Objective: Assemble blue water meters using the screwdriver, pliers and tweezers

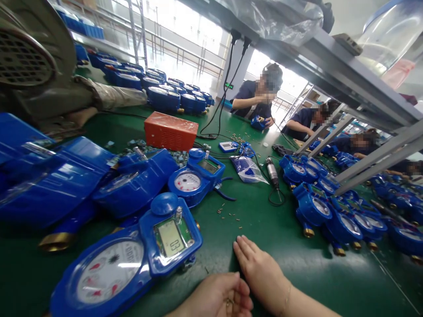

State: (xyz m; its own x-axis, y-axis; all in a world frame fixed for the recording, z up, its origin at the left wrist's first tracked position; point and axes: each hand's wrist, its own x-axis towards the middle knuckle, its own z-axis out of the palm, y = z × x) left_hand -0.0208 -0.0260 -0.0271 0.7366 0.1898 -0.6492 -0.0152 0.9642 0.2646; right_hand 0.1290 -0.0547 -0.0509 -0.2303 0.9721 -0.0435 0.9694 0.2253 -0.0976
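My right hand [261, 268] lies flat on the green table [264, 220], fingers stretched out and holding nothing. Just left of it, at the bottom edge, my left hand [220, 297] has its fingers curled in around something small and brass-coloured that I cannot make out. The nearest thing is a blue water meter [132, 259] to the left of both hands, with a white dial and a small screen reading 03. Another blue meter [194, 178] lies further back. Tiny screws [228, 213] are scattered between them.
More blue meters are piled at the left [56, 185] and in rows at the right [330, 211]. An orange box [170, 130], a plastic bag [247, 169] and a corded screwdriver [272, 172] lie mid-table. A fan [29, 57] stands far left. Slanted shelf bars [370, 158] and seated co-workers [257, 99] are at the right.
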